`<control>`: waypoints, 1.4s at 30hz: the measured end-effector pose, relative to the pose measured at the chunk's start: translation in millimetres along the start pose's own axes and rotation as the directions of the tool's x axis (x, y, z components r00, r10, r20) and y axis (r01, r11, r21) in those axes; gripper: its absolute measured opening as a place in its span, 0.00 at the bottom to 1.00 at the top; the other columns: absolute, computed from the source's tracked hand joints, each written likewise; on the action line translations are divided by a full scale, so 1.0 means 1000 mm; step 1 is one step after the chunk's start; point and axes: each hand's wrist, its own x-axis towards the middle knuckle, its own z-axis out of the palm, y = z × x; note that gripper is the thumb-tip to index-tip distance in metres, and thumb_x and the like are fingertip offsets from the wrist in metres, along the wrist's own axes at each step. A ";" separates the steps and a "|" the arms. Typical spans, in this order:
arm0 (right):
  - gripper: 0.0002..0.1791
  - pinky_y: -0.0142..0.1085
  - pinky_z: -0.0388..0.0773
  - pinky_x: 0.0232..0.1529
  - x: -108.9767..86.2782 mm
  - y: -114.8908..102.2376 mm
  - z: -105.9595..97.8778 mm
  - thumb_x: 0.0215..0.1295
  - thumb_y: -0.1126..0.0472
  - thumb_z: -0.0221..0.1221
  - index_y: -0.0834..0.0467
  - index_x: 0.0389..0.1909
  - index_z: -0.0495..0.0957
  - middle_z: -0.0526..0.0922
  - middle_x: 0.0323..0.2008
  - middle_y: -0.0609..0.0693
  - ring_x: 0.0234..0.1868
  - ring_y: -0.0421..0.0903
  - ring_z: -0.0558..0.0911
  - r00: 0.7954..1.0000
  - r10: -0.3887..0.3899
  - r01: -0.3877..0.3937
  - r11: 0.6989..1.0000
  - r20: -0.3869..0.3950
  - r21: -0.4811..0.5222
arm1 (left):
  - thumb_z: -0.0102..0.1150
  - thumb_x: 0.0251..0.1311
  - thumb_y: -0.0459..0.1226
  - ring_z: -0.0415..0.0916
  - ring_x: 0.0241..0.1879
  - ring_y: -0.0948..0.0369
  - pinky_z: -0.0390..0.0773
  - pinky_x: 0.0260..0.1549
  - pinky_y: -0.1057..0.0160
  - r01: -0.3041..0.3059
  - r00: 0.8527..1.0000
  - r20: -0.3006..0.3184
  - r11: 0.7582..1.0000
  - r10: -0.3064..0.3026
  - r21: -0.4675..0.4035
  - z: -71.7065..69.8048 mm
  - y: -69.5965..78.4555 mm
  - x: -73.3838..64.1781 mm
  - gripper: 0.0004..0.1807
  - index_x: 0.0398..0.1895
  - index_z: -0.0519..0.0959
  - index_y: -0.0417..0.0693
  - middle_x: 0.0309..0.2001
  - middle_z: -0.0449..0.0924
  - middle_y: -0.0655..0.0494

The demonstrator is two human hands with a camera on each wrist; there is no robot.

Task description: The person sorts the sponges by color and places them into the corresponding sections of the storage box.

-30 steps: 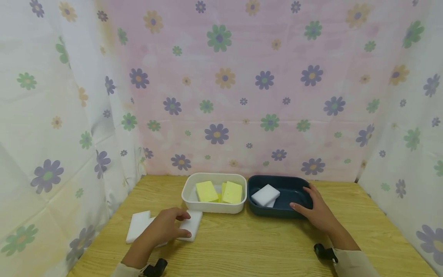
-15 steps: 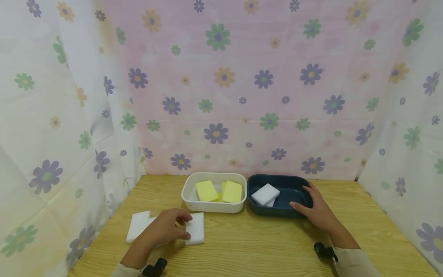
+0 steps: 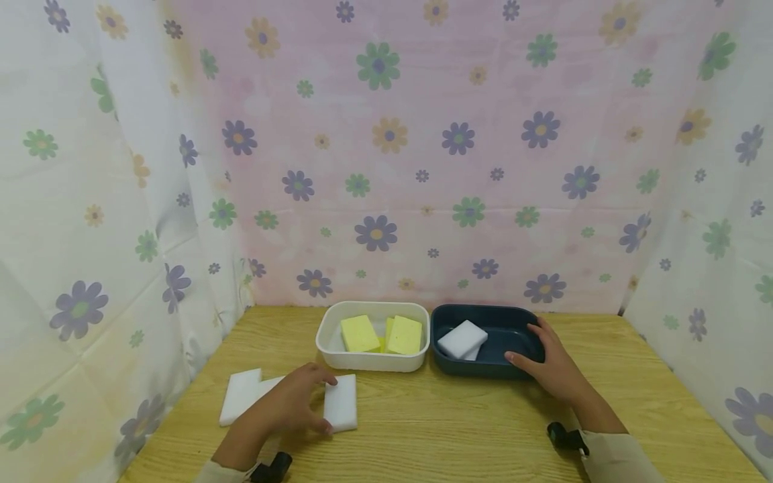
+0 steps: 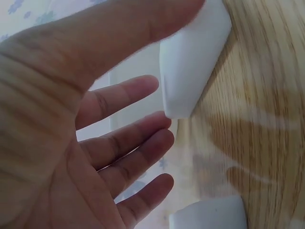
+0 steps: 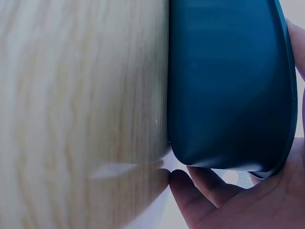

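Note:
In the head view, my left hand point(image 3: 294, 402) is beside a white sponge block point(image 3: 341, 402) lying flat on the table. Its thumb and fingers are spread at the block's left edge; the left wrist view shows the fingers point(image 4: 145, 152) loosely extended, not wrapped round the white block point(image 4: 193, 67). My right hand point(image 3: 555, 365) holds the right end of a dark blue tub point(image 3: 489, 367), thumb at the front and fingers at the far side. Inside that tub lie two white blocks point(image 3: 464, 339), one overlapping the other. The right wrist view shows the tub's wall point(image 5: 228, 86) against the palm.
Left of the blue tub stands a white tub point(image 3: 371, 362) with several yellow sponge blocks point(image 3: 360, 333). More white blocks point(image 3: 240, 394) lie at the table's left, partly hidden by my left forearm. A flowered curtain point(image 3: 386, 168) encloses the wooden table point(image 3: 447, 436).
The white block by my left hand has shifted right and a little nearer, turning straighter. My left thumb and fingers have spread wider. My right hand stays on the blue tub.

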 end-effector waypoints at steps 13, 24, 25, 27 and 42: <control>0.56 0.78 0.51 0.66 -0.001 -0.001 0.000 0.70 0.35 0.62 0.60 0.83 0.44 0.31 0.84 0.62 0.80 0.75 0.43 1.000 0.009 -0.009 1.000 -0.003 -0.005 | 0.87 0.32 0.58 0.76 0.57 0.53 0.77 0.57 0.43 0.003 1.000 -0.002 1.000 -0.003 0.021 0.000 0.005 0.002 0.44 0.56 0.82 0.52 0.52 0.76 0.61; 0.56 0.78 0.52 0.66 -0.002 -0.003 -0.001 0.69 0.35 0.62 0.59 0.84 0.43 0.28 0.84 0.59 0.80 0.75 0.41 1.000 0.006 -0.006 1.000 0.006 0.013 | 0.84 0.32 0.62 0.74 0.62 0.50 0.76 0.59 0.41 -0.021 1.000 -0.010 0.999 0.022 0.036 0.002 0.017 0.005 0.42 0.53 0.82 0.56 0.60 0.76 0.56; 0.57 0.78 0.52 0.66 -0.001 -0.003 -0.001 0.70 0.35 0.62 0.59 0.84 0.43 0.28 0.84 0.59 0.80 0.75 0.41 1.000 0.005 -0.006 1.000 0.008 0.014 | 0.84 0.32 0.63 0.74 0.62 0.50 0.76 0.59 0.41 -0.022 1.000 -0.009 0.999 0.023 0.037 0.003 0.018 0.005 0.42 0.53 0.82 0.56 0.60 0.76 0.57; 0.57 0.78 0.51 0.66 -0.001 -0.002 -0.001 0.69 0.35 0.62 0.59 0.84 0.43 0.28 0.84 0.59 0.80 0.74 0.41 1.000 0.007 -0.007 1.000 0.008 0.017 | 0.83 0.32 0.63 0.74 0.62 0.50 0.76 0.58 0.41 -0.022 1.000 -0.008 0.999 0.022 0.041 0.003 0.020 0.006 0.42 0.52 0.82 0.57 0.60 0.76 0.58; 0.57 0.78 0.51 0.66 0.000 0.001 -0.001 0.69 0.34 0.61 0.59 0.84 0.43 0.29 0.84 0.60 0.80 0.75 0.41 1.000 0.003 -0.003 1.000 0.004 0.010 | 0.82 0.34 0.65 0.78 0.55 0.55 0.79 0.53 0.50 -0.081 0.996 -0.022 0.994 0.083 0.069 0.005 0.035 0.011 0.40 0.52 0.82 0.60 0.51 0.76 0.68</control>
